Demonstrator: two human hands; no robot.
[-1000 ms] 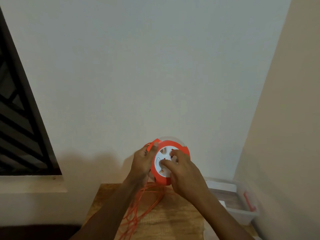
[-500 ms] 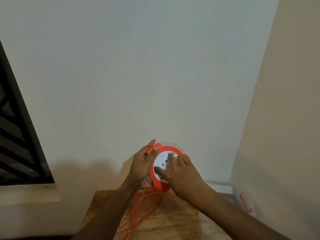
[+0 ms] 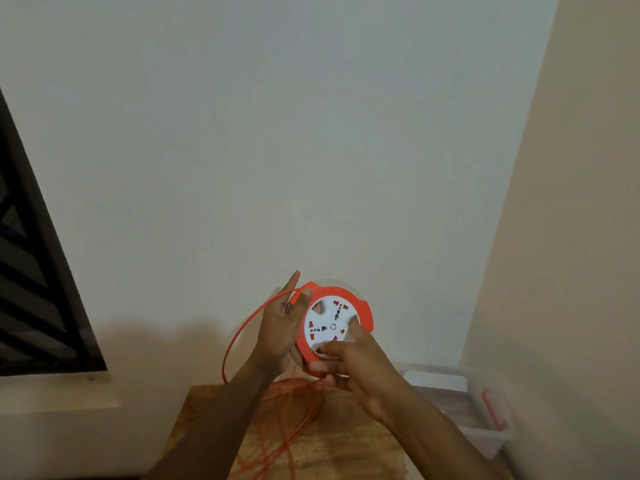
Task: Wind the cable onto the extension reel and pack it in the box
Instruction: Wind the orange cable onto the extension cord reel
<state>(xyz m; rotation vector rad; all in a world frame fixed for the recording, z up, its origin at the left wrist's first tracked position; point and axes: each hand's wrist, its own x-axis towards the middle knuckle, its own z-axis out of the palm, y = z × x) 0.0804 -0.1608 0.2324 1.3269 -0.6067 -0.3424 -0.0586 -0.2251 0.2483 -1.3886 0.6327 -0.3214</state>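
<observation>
Now the orange cable (image 3: 242, 327) stands out in a wide arc at 9 o'clock of the extension reel (image 3: 337, 322); half a second ago no such loop showed, the strands ran straight down from the reel. Socket face of the reel is turned further toward the camera than before, three socket groups visible. Reel held up in front of the wall, above the wooden table (image 3: 346, 441).

Left hand (image 3: 282, 322): palm against the reel's 9 o'clock edge, fingers mostly straight, index raised, cable passing across them near the orange tab. Grasp on the cable itself: cannot tell. It was curled closer round the rim earlier.

Right hand (image 3: 349, 363): fingers curled onto the white face and lower rim at 5 o'clock, gripping the reel; earlier it lay higher on the face.

Judgement: one winding turn in progress, the loop being slack fed in. Most cable is unwound, heaped on the table at 6 o'clock. Clear plastic storage box (image 3: 485, 420), red latch, sits at 4 o'clock, well apart; packing not begun.
</observation>
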